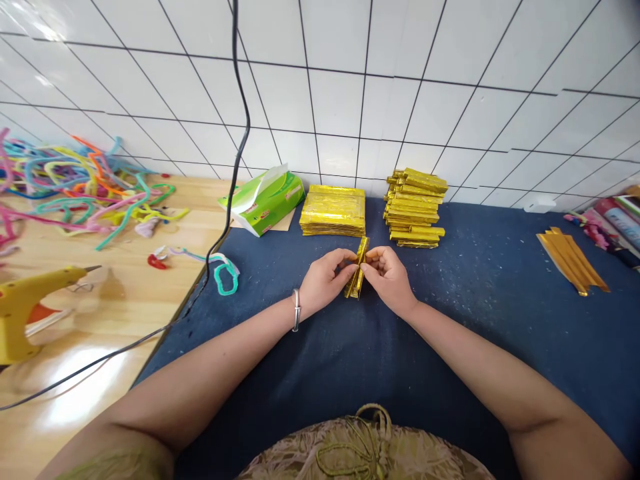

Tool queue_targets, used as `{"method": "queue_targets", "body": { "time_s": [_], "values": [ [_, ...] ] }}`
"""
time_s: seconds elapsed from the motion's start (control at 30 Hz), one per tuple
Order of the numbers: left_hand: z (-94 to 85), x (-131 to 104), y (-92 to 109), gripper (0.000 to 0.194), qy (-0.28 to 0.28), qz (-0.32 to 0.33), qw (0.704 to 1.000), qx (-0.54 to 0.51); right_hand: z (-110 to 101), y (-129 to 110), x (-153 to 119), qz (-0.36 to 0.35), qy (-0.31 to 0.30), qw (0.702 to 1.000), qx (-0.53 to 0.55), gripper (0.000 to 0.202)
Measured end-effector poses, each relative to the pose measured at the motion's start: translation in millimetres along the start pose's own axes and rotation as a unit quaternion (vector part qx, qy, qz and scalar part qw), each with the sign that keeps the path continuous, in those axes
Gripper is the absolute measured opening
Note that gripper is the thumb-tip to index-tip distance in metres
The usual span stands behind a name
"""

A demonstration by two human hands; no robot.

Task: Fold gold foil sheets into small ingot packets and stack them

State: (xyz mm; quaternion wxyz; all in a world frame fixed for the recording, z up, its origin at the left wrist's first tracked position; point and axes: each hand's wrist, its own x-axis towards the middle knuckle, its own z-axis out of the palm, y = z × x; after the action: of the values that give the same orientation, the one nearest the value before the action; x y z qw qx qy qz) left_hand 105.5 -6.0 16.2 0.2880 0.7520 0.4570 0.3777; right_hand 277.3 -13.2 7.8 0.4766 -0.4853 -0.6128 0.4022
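Note:
Between my hands is a narrow folded strip of gold foil paper [356, 283], standing lengthwise away from me over the dark blue cloth. My left hand [330, 277], with a silver bangle at the wrist, pinches its left side. From the right, my right hand [389, 277] pinches the same piece, thumbs almost meeting at its middle. Just beyond lies a flat stack of gold foil sheets [333, 210]. To its right rises a pile of folded gold foil strips [416, 208]. The fingertips partly cover the piece I hold.
A green tissue pack [267, 200] lies left of the stack. Colourful pipe cleaners [85, 180] and a yellow glue gun [30, 307] are on the wooden table. A black cable [235, 167] hangs across the left. Flat gold-brown strips [573, 260] lie far right. White tiled wall [335, 100] stands behind.

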Motion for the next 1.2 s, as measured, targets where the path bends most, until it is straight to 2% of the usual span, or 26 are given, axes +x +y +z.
{"method": "queue_targets", "body": {
  "time_s": [0.23, 0.37, 0.5, 0.8, 0.93, 1.07, 1.2],
  "values": [
    [-5.4, 4.4, 0.0, 0.017, 0.009, 0.011, 1.0, -0.003, 1.1, -4.8, -3.4, -0.015, -0.013, 0.999, -0.03, 0.02],
    [-9.0, 8.0, -1.6, 0.033, -0.004, 0.017, 0.999, -0.049, 1.6, -7.0, -4.5, -0.025, -0.023, 0.998, -0.047, 0.02],
    [-17.0, 13.3, -3.1, 0.048, -0.029, 0.035, 0.998, -0.042, 2.1, -9.3, -6.3, -0.041, -0.033, 0.996, -0.074, 0.02],
    [-33.7, 22.0, 3.2, 0.033, -0.069, 0.045, 0.996, -0.026, 4.3, -13.0, -9.7, -0.089, -0.053, 0.986, -0.131, 0.019],
    [-35.3, 24.6, 3.5, 0.023, -0.065, 0.036, 0.995, -0.064, 4.6, -13.1, -9.9, -0.107, -0.058, 0.981, -0.149, 0.018],
    [-35.9, 26.8, 0.7, 0.021, -0.054, 0.034, 0.992, -0.112, 4.7, -14.9, -10.5, -0.126, -0.067, 0.977, -0.157, 0.018],
    [-38.6, 27.9, 0.9, 0.021, -0.087, 0.014, 0.975, -0.202, 4.4, -16.1, -11.3, -0.148, -0.083, 0.971, -0.169, 0.018]
  ]
}}
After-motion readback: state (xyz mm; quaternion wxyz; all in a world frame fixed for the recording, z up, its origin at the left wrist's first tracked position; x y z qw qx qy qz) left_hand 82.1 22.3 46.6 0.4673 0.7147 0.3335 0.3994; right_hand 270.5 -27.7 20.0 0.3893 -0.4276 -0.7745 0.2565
